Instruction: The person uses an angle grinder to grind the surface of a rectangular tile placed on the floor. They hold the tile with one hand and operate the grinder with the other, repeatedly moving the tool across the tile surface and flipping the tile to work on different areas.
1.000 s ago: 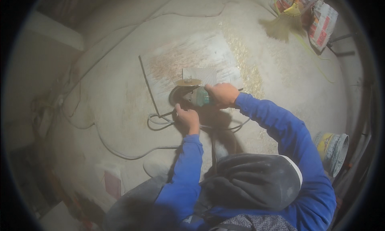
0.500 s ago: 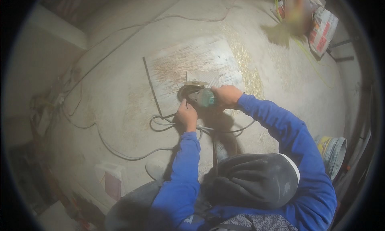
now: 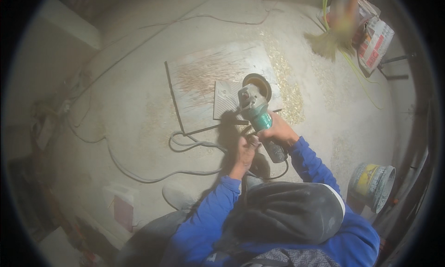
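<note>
Frame centre: angle grinder (image 3: 257, 113) lifted off tile (image 3: 228, 100), gripped by right hand (image 3: 277, 133); left hand (image 3: 244, 151) fingers curled near cable, contents indiscernible. Repositioning judged underway; steady realignment required.

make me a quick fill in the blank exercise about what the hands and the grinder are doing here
1. The right hand grips the body of the angle ____, lifted over the floor.
2. The tool's disc hangs over a small grey ____ lying on a larger board.
3. The left hand sits beside the tool's ____ end, near its cord.
4. At the right edge stands a ____.

Missing words: grinder; tile; rear; bucket
</note>
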Motion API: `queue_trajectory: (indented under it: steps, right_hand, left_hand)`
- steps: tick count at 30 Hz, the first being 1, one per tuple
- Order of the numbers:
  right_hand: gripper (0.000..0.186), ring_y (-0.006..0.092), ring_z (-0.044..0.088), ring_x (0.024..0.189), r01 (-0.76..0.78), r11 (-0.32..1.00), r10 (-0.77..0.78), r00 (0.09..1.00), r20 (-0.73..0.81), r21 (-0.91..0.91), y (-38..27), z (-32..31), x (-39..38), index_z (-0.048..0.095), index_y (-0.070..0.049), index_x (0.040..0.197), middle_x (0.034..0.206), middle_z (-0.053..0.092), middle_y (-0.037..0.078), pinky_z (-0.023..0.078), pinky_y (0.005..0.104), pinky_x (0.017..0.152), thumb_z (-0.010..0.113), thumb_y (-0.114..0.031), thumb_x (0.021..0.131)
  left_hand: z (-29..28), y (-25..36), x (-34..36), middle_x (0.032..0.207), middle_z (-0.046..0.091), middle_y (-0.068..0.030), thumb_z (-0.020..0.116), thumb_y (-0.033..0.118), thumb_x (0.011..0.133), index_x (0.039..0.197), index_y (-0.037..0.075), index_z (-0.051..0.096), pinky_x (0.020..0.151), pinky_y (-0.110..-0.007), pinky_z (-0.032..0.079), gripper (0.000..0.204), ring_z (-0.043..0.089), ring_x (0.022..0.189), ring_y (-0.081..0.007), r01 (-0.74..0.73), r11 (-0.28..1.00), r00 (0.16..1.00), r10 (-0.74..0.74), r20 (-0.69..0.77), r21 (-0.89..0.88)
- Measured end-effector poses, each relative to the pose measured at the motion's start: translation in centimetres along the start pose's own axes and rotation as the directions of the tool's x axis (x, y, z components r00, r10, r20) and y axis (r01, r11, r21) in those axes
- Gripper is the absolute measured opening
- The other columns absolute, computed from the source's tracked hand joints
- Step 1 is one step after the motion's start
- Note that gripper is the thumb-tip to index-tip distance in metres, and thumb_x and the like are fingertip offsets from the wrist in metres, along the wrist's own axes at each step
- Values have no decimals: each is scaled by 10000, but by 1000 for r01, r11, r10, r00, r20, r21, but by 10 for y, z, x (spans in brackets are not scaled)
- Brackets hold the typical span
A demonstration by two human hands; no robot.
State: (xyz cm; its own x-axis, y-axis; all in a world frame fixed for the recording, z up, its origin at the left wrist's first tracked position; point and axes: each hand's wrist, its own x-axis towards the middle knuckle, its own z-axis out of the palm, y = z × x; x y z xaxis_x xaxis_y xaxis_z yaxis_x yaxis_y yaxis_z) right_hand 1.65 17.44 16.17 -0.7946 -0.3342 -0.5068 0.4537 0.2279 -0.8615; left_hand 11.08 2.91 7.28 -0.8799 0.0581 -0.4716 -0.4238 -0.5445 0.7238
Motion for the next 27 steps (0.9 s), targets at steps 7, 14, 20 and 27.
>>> queue_trajectory:
  steps: [7, 14, 20, 27]
  right_hand:
    - [630, 132, 626, 836, -13, 973, 21, 999, -32, 231, 15, 5, 7, 557, 8, 1263, 989, 640, 51, 525, 291, 747, 753, -175, 693]
    - [668, 168, 635, 989, 2, 1000, -2, 996, -89, -1, -15, 14, 5, 552, 4, 1313, 1118, 665, 82, 520, 324, 868, 804, -194, 726]
    - [671, 201, 643, 1045, 30, 994, -38, 996, -75, -108, -16, 21, 25, 567, 22, 1300, 1152, 675, 101, 507, 354, 918, 823, -176, 713]
    - [586, 198, 654, 948, -98, 962, 116, 992, 58, -254, -14, 2, 62, 623, 27, 1208, 1056, 684, 99, 526, 341, 846, 807, -171, 688]
  left_hand:
    - [20, 28, 3, 1110, 689, -113, 787, 39, 865, 1231, -56, 605, 852, -349, 569, 420, 690, 979, -200, 575, 818, 780, -541, 316, -20]
    - [48, 18, -4, 1053, 687, -92, 738, -24, 811, 1170, -44, 636, 803, -323, 560, 374, 695, 915, -188, 411, 905, 906, -419, 59, 110]
    - [48, 20, -1, 964, 694, -89, 753, 44, 788, 1140, 6, 607, 762, -348, 549, 383, 685, 865, -192, 36, 984, 995, -52, 85, 175]
    - [-34, 64, 49, 878, 744, -138, 791, 256, 839, 1059, 16, 726, 792, -379, 542, 332, 725, 862, -221, 40, 562, 999, -38, -22, 826]
